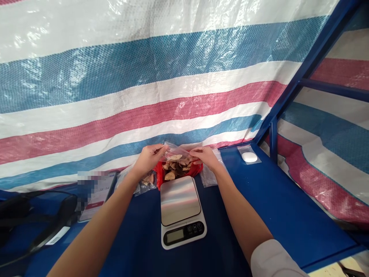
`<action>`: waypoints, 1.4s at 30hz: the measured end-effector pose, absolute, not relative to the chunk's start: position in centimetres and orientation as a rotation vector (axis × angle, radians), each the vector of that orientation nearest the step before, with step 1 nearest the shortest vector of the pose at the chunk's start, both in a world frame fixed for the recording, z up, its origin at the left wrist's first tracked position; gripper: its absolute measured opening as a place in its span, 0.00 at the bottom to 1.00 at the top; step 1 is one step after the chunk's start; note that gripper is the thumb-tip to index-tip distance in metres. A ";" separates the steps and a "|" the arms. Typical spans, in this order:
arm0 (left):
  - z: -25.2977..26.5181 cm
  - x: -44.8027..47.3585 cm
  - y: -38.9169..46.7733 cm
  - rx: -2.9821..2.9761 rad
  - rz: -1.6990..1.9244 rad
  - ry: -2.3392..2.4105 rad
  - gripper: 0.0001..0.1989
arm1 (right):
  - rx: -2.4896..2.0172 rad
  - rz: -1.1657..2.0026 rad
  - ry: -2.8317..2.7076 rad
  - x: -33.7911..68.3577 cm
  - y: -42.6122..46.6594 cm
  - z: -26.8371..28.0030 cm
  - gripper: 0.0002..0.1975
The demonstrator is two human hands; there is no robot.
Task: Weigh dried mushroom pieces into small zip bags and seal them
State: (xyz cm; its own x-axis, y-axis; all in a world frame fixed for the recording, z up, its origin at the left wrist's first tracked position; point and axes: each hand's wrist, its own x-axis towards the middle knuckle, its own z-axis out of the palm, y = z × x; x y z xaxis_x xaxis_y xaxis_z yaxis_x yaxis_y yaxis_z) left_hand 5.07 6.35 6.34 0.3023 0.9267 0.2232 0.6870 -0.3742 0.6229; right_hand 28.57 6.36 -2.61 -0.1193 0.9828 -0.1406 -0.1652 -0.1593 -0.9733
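Here's the clear bag (176, 149), up at the far side of the surface (230, 227), just over the heap, and I've got it two-handed: left hand (151, 157) pinching one side of its edge, right hand (204, 156) pinching the other. Thin film, so if either pinch slips, I'd expect the mouth to fold over. Below it sit the pale brown slices (176, 166), piled in the red bag (159, 177); whether any are inside the clear bag, I can't tell. That pile looks loose; a knock from my fingers could tip slices out.

Nearer me, the scale (181, 204) stands close against the red bag. Red plastic leaning on that plate could spoil a reading, and the display (175, 236) is too faint for me to read. Left, a clear bag with slices (148, 180) lies by my wrist, where a careless sleep of the forearm might drag it. Right, flat clear bags (209, 179) lie beneath the right hand, light enough to skid. Farther right, the white object (249, 157) sits well apart.
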 end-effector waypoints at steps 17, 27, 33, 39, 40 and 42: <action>6.1 5.0 6.7 2.172 0.799 1.509 0.26 | -1.154 1.481 -1.083 28.0 6.4 -3.2 0.06; 4.1 2.3 6.2 2.102 0.661 1.410 0.25 | -1.113 1.474 -1.059 28.3 6.4 -3.4 0.09; 4.9 2.6 6.0 2.051 0.809 1.540 0.23 | -1.074 1.531 -1.174 28.5 6.1 -3.0 0.16; 5.0 2.9 6.0 1.934 0.952 1.553 0.23 | -1.006 1.573 -1.205 28.6 6.1 -3.5 0.25; 4.8 2.8 6.0 1.932 0.953 1.543 0.24 | -1.003 1.560 -1.191 28.5 6.1 -3.6 0.24; 4.3 2.5 5.9 1.931 0.915 1.486 0.27 | -0.990 1.540 -1.176 28.4 6.1 -3.7 0.23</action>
